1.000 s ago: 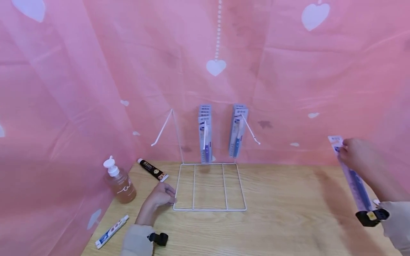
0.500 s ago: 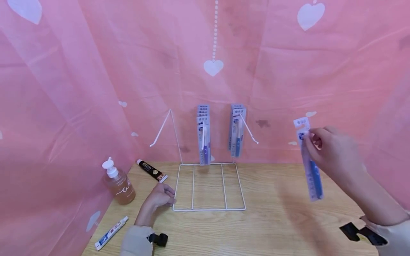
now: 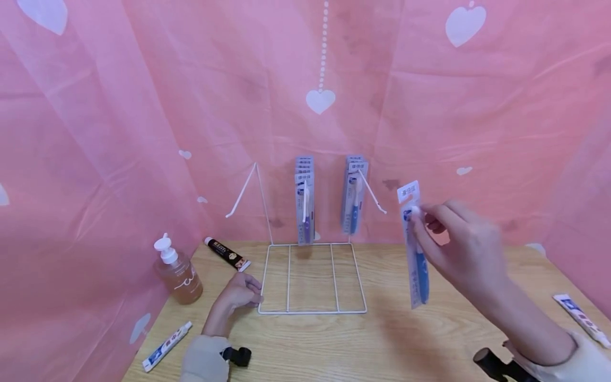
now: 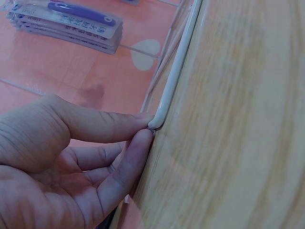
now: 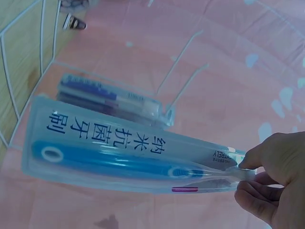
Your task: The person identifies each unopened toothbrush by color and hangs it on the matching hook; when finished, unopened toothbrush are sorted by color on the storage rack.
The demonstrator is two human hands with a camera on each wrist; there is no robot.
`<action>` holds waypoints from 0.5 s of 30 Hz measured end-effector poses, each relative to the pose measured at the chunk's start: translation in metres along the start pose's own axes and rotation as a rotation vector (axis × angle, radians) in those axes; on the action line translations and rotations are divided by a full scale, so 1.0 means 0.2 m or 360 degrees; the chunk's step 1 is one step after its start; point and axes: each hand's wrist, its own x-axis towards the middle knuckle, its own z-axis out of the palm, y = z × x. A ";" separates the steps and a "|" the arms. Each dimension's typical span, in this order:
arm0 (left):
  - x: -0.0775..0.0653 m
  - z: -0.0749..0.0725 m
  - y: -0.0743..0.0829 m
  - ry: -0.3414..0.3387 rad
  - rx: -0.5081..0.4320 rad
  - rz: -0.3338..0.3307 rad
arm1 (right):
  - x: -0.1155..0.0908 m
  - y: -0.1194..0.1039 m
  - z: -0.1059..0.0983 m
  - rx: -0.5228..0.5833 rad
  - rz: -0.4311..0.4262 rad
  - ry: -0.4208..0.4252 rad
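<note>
My right hand (image 3: 465, 246) pinches a packaged blue toothbrush (image 3: 416, 254) near its top and holds it upright above the table, right of the rack. In the right wrist view the toothbrush pack (image 5: 109, 152) lies across the picture, gripped by thumb and fingers at its head end. My left hand (image 3: 238, 291) pinches the front left corner of the white wire rack (image 3: 312, 313), thumb and finger meeting on the wire (image 4: 164, 107) in the left wrist view. Several purple toothbrush packs (image 3: 305, 212) hang on the middle hook, and blue toothbrush packs (image 3: 353, 204) hang on the right hook.
The rack's left hook (image 3: 241, 191) is bare. A pump bottle (image 3: 180, 276), a black tube (image 3: 226, 254) and a white toothpaste tube (image 3: 167, 346) are at the left. Another toothpaste tube (image 3: 582, 321) lies at the far right. A pink curtain (image 3: 429, 106) stands behind.
My right hand has carried the toothbrush pack leftward from the far right towards the rack, and the pack has become more upright. My left hand keeps its place on the rack's corner.
</note>
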 end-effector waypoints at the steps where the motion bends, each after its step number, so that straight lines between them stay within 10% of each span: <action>1: 0.00 0.00 0.00 -0.0006 -0.0003 0.0006 | 0.00 -0.01 0.01 0.0004 -0.0007 0.0009; 15: 0.01 0.00 -0.01 -0.0002 -0.0023 -0.0014 | -0.07 -0.07 0.15 0.0055 -0.0040 -0.0085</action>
